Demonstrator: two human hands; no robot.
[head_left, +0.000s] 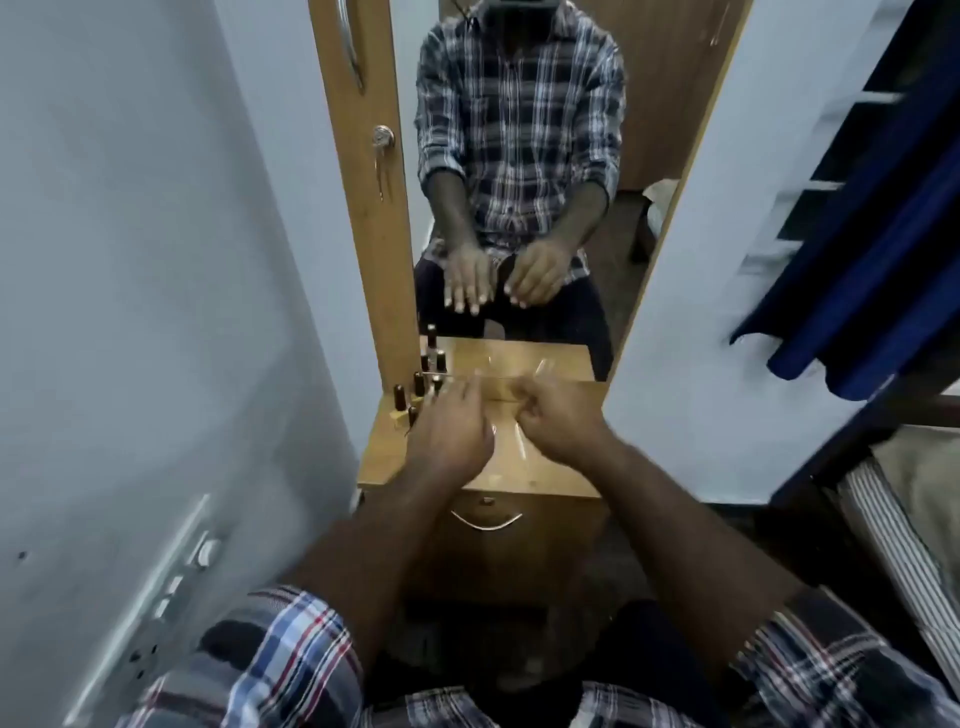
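The clear plastic case (511, 415) looks light, stiff and slick, best taken by its side walls. The left hand (447, 436) hovers with fingers straight. The right hand (558, 423) is curled, its grasp too blurred to tell.

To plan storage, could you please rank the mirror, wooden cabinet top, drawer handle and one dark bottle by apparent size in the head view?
Tall wood-framed mirror
Light wooden cabinet top
Curved metal drawer handle
Small dark bottle, farther off than the handle, so less sure
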